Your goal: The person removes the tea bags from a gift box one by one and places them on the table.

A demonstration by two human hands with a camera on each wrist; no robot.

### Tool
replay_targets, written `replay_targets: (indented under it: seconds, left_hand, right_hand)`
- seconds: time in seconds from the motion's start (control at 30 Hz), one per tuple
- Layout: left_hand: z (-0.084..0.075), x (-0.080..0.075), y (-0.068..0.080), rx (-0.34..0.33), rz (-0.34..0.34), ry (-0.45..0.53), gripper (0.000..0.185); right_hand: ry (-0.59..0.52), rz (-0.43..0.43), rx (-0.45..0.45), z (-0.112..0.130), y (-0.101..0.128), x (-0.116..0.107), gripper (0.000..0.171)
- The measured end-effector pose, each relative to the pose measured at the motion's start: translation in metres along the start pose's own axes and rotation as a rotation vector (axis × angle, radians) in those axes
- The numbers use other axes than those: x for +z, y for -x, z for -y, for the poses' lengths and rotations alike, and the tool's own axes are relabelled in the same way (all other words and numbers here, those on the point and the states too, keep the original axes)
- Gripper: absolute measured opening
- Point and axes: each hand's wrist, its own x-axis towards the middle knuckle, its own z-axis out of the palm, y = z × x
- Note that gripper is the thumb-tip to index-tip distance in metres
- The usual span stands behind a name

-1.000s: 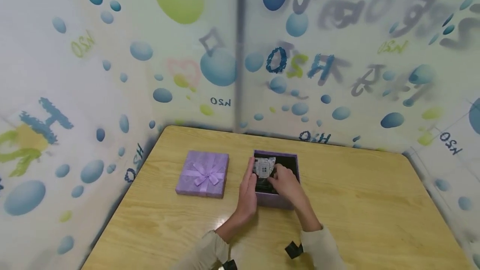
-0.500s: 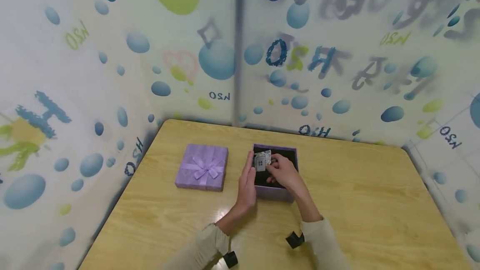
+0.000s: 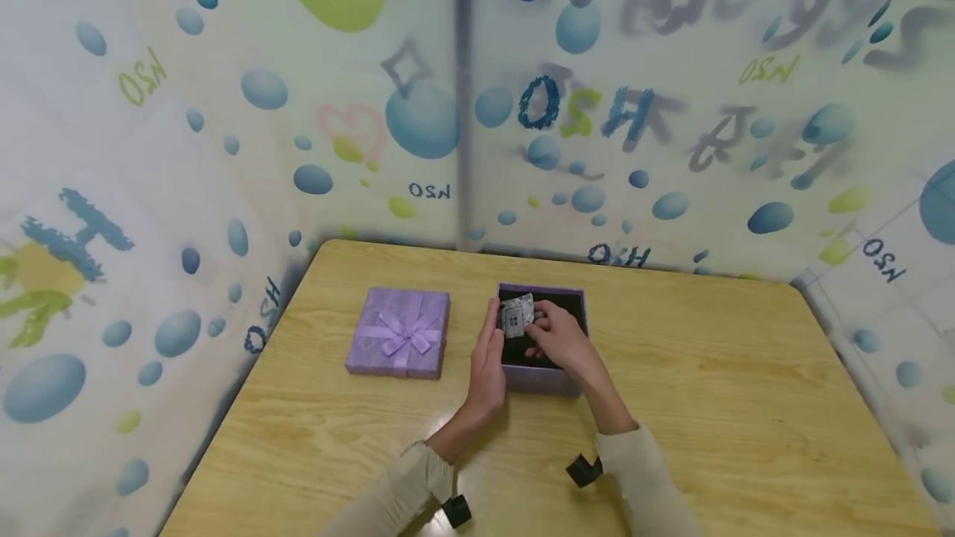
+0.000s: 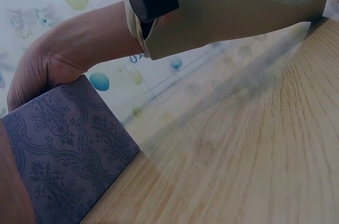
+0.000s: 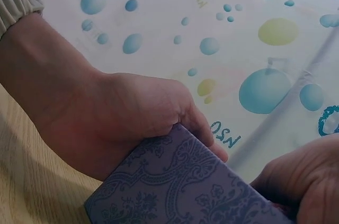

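Open purple box (image 3: 542, 375) at frame center on wooden surface (image 3: 746, 404). Left hand (image 3: 488, 363) flat against box's left wall, fingers straight. Right hand (image 3: 555, 338) inside box, grip pinching silvery packet (image 3: 518, 316). Bow-topped lid (image 3: 399, 332) left of box, apart.

Embossed matt paper box (image 3: 540, 378), satin-bowed lid (image 3: 399, 342), glossy wood-grain table (image 3: 716, 404)

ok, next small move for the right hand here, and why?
Probably lower the packet onto the black lining and let go. The right hand pinches it just above the open box, and the left hand rests flat against the box's left wall, steadying it. The lid lies apart on the table, so nothing blocks the way down.
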Motion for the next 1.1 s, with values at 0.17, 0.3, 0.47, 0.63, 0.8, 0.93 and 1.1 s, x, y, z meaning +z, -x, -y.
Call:
replay_targets:
  seconds: [0.17,0.3,0.47,0.63,0.8,0.93,1.1]
  left_hand:
    - [0.001,0.0,0.0,-0.02,-0.001,0.006,0.052]
    - [0.0,0.0,0.001,-0.021,0.007,0.011,0.052]
    - [-0.001,0.0,0.001,-0.014,0.011,0.009,0.052]
    - [0.0,0.0,0.0,-0.016,0.004,0.002,0.052]
    - [0.001,0.001,-0.001,-0.011,-0.001,0.0,0.052]
    - [0.001,0.0,0.0,-0.024,0.001,-0.008,0.052]
    - [0.001,0.0,-0.002,-0.028,0.009,0.003,0.053]
  right_hand:
    - [-0.026,0.002,-0.001,0.002,0.002,-0.001,0.047]
    - [-0.037,-0.012,-0.003,0.003,0.002,-0.003,0.045]
    - [-0.034,-0.02,-0.006,0.006,0.004,-0.008,0.046]
    - [-0.049,-0.022,-0.017,0.01,0.007,-0.014,0.044]
    - [-0.065,0.0,-0.049,0.012,0.009,-0.019,0.043]
    - [-0.078,0.009,-0.058,0.011,0.009,-0.024,0.044]
    - [-0.101,-0.009,-0.072,0.011,0.009,-0.033,0.044]
